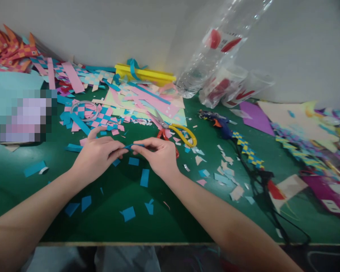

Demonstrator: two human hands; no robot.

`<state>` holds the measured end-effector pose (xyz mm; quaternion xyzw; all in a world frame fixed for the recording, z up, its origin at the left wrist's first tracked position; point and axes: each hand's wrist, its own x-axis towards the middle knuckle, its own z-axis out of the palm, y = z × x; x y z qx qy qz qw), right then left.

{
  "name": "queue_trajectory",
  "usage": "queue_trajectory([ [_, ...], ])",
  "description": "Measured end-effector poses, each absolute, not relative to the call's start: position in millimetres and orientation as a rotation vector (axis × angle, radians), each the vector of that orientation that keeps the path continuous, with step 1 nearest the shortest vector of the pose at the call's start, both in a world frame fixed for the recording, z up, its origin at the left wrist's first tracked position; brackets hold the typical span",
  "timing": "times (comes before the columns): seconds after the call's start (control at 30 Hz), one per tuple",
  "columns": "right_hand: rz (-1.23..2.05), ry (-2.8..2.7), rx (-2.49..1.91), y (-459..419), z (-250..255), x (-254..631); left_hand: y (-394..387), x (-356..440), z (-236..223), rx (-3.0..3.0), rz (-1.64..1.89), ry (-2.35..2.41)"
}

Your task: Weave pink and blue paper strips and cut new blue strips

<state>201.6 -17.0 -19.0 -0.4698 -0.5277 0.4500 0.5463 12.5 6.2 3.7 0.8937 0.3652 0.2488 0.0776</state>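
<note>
My left hand (98, 155) and my right hand (158, 155) meet over the green table (107, 226), both pinching one small blue paper strip (133, 146) between fingertips. The strip is held just above the tabletop. Behind my right hand lie scissors (178, 133) with a yellow and a red handle. Several blue paper scraps (144, 177) lie scattered under and in front of my hands.
Woven pink-and-blue paper pieces (98, 117) and loose strips pile up at the back left. A yellow box (144, 74) and clear plastic bottles (215, 49) stand against the wall. A blue glue gun (219, 122) with a black cord lies right of centre. More coloured paper lies at the right.
</note>
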Motion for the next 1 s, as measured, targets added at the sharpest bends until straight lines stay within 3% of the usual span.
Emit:
queue_trajectory([
  [0.53,0.645,-1.156,-1.27,-5,-17,213,16,5,5,2.572,0.607,1.263],
  [0.8,0.696,-1.03,-1.134,2,-21,220,16,4,4,2.458,0.619,1.298],
  [1.0,1.024,-0.951,-0.942,-2,-17,211,8,14,11,2.27,0.612,1.296],
])
